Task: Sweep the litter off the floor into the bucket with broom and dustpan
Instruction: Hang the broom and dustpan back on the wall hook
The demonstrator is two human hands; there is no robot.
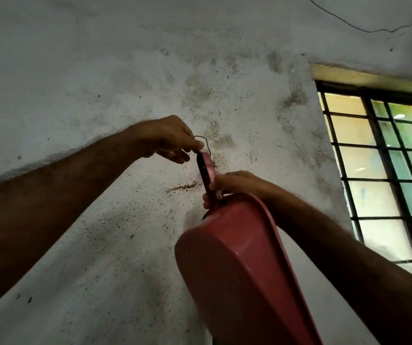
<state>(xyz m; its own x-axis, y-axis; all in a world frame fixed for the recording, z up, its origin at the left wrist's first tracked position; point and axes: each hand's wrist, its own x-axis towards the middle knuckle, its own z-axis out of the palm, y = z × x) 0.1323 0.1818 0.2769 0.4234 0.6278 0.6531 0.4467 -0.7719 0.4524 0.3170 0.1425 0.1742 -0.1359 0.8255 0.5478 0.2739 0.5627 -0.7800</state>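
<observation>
A red plastic dustpan (234,277) is held up against a stained white wall, handle upward and pan hanging down toward me. My right hand (232,188) is shut around the handle just above the pan. My left hand (172,140) pinches a thin black wire loop (201,140) at the top end of the handle. The loop sits close to a small nail or hook on the wall (213,164). No broom, bucket or litter is in view.
The mottled, speckled white wall (100,83) fills the view. A barred window (384,165) stands at the right, close to my right forearm. A thin dark cable (364,28) hangs across the upper right corner.
</observation>
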